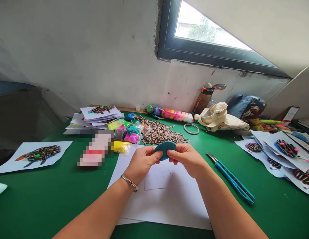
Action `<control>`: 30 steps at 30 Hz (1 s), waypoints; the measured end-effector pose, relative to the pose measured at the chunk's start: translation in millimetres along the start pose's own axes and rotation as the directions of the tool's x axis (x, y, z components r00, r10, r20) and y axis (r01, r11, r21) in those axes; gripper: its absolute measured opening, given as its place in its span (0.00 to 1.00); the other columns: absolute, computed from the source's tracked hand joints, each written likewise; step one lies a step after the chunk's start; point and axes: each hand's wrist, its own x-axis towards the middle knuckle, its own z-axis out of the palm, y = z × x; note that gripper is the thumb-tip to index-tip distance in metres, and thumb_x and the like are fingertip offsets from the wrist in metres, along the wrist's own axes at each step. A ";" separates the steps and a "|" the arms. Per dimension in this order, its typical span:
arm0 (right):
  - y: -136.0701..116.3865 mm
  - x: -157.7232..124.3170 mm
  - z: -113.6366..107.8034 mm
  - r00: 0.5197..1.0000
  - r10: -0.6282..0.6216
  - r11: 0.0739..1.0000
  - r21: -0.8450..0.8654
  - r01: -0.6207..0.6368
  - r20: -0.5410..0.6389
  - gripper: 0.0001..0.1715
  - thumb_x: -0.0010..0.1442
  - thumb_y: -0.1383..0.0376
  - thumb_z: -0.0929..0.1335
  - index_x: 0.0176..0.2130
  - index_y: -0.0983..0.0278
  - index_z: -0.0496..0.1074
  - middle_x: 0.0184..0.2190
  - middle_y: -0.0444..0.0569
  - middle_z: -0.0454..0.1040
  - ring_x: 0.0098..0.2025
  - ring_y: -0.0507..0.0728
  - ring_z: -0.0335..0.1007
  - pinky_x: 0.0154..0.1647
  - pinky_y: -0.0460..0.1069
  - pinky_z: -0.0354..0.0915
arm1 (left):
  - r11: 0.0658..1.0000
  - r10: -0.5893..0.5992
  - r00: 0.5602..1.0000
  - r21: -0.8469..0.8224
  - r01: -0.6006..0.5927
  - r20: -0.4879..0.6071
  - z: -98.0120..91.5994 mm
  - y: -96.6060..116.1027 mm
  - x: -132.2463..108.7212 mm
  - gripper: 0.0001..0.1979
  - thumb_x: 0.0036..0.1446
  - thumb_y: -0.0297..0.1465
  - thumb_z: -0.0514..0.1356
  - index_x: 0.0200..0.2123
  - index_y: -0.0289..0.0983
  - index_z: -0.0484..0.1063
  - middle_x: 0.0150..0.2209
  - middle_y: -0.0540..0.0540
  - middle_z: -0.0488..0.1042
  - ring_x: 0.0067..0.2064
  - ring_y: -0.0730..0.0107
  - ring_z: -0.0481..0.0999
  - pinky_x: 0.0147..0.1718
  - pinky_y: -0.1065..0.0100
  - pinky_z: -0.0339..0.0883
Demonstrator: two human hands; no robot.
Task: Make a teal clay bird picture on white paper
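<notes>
Head view: left hand (141,162), right hand (186,160) pinching soft, curved teal clay (165,149).

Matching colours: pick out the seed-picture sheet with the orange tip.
The lone sheet at the left of the green table: its seed figure ends in an orange point, unlike the stacked sheets behind.

Single head-worn cam, person's POV, aimed fwd & down over green surface (47,205). Left hand (141,162) and right hand (187,160) close, lower centre; wall (77,49) and window (209,30) far, top of frame.
</notes>
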 end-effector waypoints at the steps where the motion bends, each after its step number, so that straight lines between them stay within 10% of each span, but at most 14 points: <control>1: -0.6 -0.3 -0.1 1.000 -0.002 1.000 0.003 0.002 0.004 0.18 0.47 0.54 0.75 0.28 0.67 0.76 0.21 0.46 0.72 0.24 0.50 0.62 0.28 0.47 0.56 | 1.000 -0.001 1.000 0.002 0.001 -0.011 -0.3 0.8 0.0 0.16 0.44 0.42 0.67 0.24 0.34 0.74 0.23 0.51 0.70 0.27 0.73 0.67 0.29 0.69 0.63; 21: 2.0 0.9 -5.7 0.998 -0.044 0.998 0.035 0.046 -0.050 0.16 0.49 0.56 0.75 0.25 0.66 0.73 0.20 0.43 0.70 0.23 0.49 0.62 0.28 0.47 0.56 | 0.999 -0.037 0.999 0.005 0.037 0.015 -5.0 0.6 2.2 0.14 0.41 0.38 0.68 0.27 0.34 0.74 0.23 0.51 0.70 0.27 0.73 0.66 0.29 0.70 0.60; 30: 5.0 2.1 5.7 0.996 0.026 0.993 0.115 -0.036 0.085 0.18 0.49 0.58 0.75 0.39 0.63 0.74 0.29 0.46 0.74 0.28 0.51 0.68 0.29 0.46 0.60 | 0.999 -0.030 0.999 0.013 0.030 -0.020 -5.8 4.3 1.7 0.13 0.40 0.38 0.69 0.24 0.34 0.73 0.22 0.52 0.70 0.26 0.74 0.67 0.28 0.70 0.61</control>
